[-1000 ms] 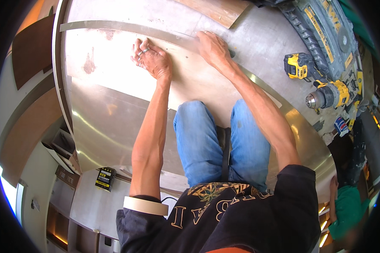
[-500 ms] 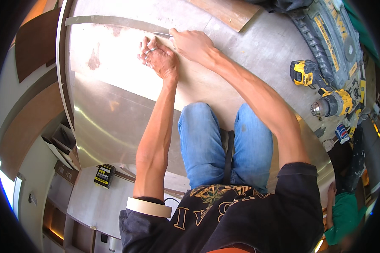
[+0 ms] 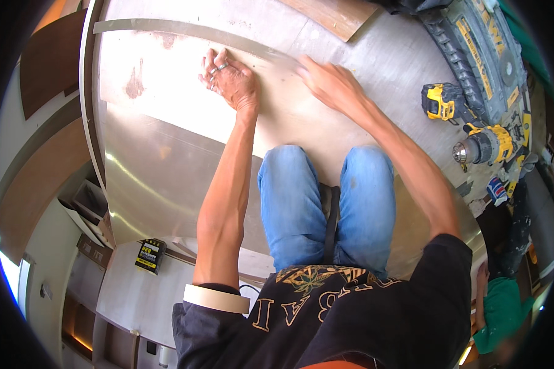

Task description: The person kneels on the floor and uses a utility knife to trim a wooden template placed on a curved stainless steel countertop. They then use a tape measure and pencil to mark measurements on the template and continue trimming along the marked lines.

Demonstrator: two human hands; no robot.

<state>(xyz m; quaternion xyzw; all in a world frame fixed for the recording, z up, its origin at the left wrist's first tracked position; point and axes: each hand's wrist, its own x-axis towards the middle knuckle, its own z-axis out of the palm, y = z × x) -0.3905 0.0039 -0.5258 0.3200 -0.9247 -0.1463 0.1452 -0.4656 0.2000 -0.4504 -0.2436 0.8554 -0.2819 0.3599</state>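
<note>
A long thin metal strip (image 3: 136, 26) lies along the far edge of a pale board (image 3: 289, 120), which rests on a brushed metal sheet (image 3: 160, 166). My left hand (image 3: 228, 80), with rings on it, presses on the board just below the strip, fingers bent and slightly apart. My right hand (image 3: 329, 83) is at the strip to the right, its fingers bent together and smeared by motion; what they hold is too blurred to make out. A cream roll of tape (image 3: 215, 298) is around my left upper arm. My knees press close against the board.
On the right lie a yellow-black drill (image 3: 489, 144), a battery (image 3: 442, 101) and a large grey tool case (image 3: 492, 61). A wooden plank (image 3: 326, 15) lies at the top. A black carton (image 3: 149, 255) sits lower left. A person in green (image 3: 498, 307) is at the lower right.
My right hand first moved left along the strip toward my left hand, then back to the right and slightly down. My left hand stays on the board, shifting only slightly.
</note>
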